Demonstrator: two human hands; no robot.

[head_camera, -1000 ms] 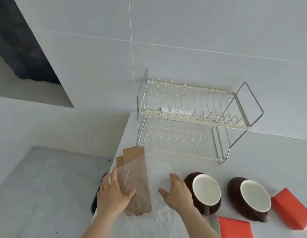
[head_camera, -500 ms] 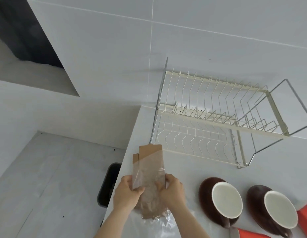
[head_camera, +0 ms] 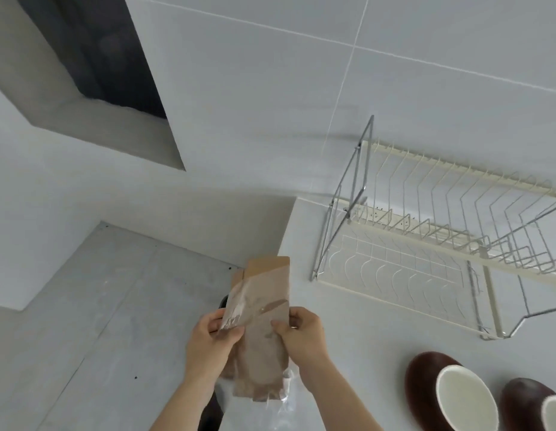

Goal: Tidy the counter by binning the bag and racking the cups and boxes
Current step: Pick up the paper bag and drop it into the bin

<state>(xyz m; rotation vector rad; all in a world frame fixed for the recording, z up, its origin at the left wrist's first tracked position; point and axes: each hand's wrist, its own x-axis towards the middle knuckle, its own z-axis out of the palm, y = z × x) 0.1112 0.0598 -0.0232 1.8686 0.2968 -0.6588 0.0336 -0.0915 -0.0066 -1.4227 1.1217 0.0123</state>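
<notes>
A long brown paper bag (head_camera: pixel 261 325) with a clear plastic window stands upright between both hands, above the counter's left edge. My left hand (head_camera: pixel 213 343) pinches its left side and my right hand (head_camera: pixel 303 334) grips its right side. Two brown cups with white insides, one (head_camera: pixel 448 390) and another (head_camera: pixel 532 405), lie on their sides at the lower right. The cream two-tier wire rack (head_camera: pixel 426 253) stands empty at the back right. A black bin (head_camera: pixel 208 412) shows only as dark slivers behind the bag and my left arm.
The white counter (head_camera: pixel 348 321) ends at a left edge beside the bag, with grey floor (head_camera: pixel 99 321) below. A tiled wall rises behind the rack. Crumpled clear plastic (head_camera: pixel 283 409) lies on the counter under the bag.
The right hand came off the counter and joined the left on the bag. The bag was lifted and carried left toward the counter edge; the view swung left, hiding the red boxes.
</notes>
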